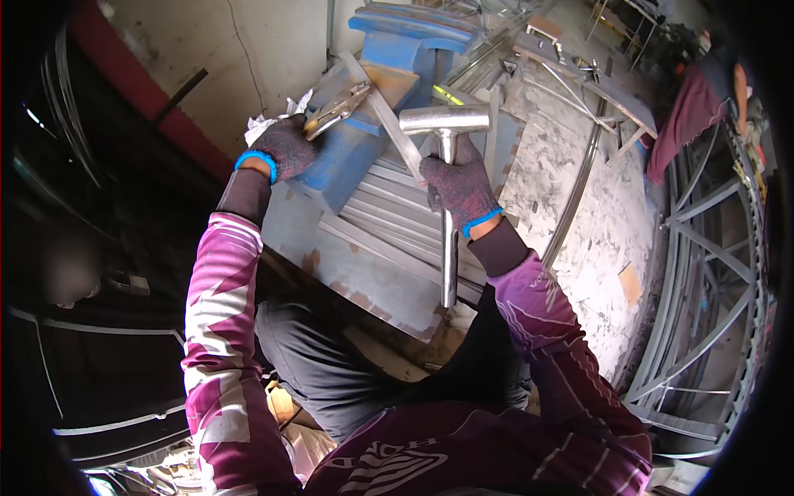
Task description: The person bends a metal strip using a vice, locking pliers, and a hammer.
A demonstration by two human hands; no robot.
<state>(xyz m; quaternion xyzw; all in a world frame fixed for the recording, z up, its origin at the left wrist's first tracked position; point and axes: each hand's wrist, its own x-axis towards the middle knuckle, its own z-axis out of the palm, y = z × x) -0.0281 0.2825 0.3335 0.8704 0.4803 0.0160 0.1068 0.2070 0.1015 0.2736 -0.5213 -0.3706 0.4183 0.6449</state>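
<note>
My left hand (289,149), in a dark knitted glove with a blue cuff, is closed around a pair of pliers (332,112). The jaws of the pliers meet a flat metal bar (382,112), which slants across the blue anvil-like block (335,169). A crumpled whitish piece (277,118) lies beside the left wrist. My right hand (463,178), gloved the same way, grips a shiny all-metal hammer (449,252) by its handle just below the head. The lower end of the bar reaches the right-hand fingers in this view.
Several metal bars (393,219) lie side by side on a grey metal plate (364,285) before my knees. A low bench (595,87) stands farther back. To the right are a metal lattice frame (715,198) and a person (691,107) in dark red clothing.
</note>
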